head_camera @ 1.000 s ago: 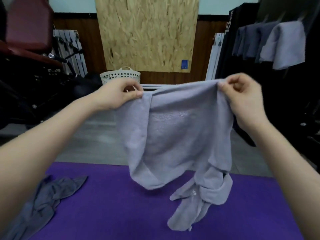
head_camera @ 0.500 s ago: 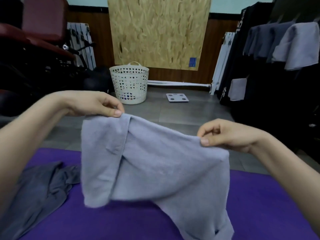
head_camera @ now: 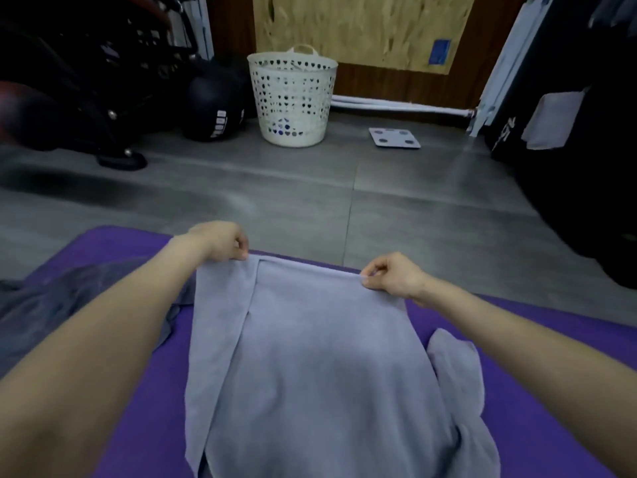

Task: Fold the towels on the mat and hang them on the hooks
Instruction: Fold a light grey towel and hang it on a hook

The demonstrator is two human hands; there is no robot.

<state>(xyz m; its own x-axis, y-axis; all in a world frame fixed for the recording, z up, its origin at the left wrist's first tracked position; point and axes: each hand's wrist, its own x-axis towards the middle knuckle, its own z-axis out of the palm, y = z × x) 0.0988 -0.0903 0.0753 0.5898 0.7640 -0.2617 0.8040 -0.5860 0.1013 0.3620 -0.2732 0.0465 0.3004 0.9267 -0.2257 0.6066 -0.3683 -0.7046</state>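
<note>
On the purple mat [head_camera: 534, 339], a lilac towel [head_camera: 310, 357] was spread lengthwise from just inside the mat's far edge toward its near end, over the middle of the mat. A long strip along its left side was folded over, and a bunched part was seen lying on the mat's right half. The towel's far edge was held at both corners. The left corner was pinched by the left hand [head_camera: 220, 241], with the fingers curled and the thumb pressed to the cloth. The right corner was pinched between the thumb and curled fingers of the right hand [head_camera: 393, 276]. Both forearms were stretched out over the mat.

A dark grey towel [head_camera: 69, 298] was left crumpled on the mat's left part, partly hidden by the left forearm and met by the lilac towel's left edge. Grey floor tiles [head_camera: 344, 188] were seen beyond the mat. Well beyond the mat's far edge, a white perforated basket [head_camera: 293, 98] was stood by the wall. A black ball [head_camera: 210, 112] was seen beyond the mat's far left corner, and a flat scale [head_camera: 394, 138] beyond the right half of that edge. Farther still from the mat, a chipboard panel [head_camera: 362, 25] was fixed to the wall.
</note>
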